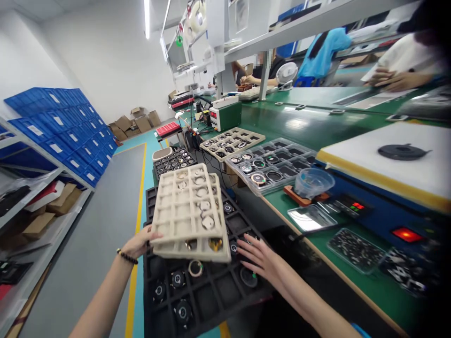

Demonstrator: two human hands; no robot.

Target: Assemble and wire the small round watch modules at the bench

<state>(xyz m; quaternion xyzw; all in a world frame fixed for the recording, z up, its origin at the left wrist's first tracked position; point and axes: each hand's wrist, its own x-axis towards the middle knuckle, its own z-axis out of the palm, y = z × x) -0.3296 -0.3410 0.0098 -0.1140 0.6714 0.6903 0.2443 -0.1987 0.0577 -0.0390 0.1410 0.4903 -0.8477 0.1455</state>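
My left hand pinches the near left corner of a beige compartment tray, which is tilted. Round metal watch parts sit in its right-hand column, with a few others near the far end. Under it lies a second beige tray, its near edge showing two parts. Both are above a large black compartment tray holding several round black watch parts and a ring-shaped part. To the right, my right hand is spread over the black tray, its fingers apart and holding nothing.
On the green bench are a clear tray of watch parts, a blue heating plate, a clear cup and boxes of small parts. Blue bins line the left shelf. Other people sit across the bench.
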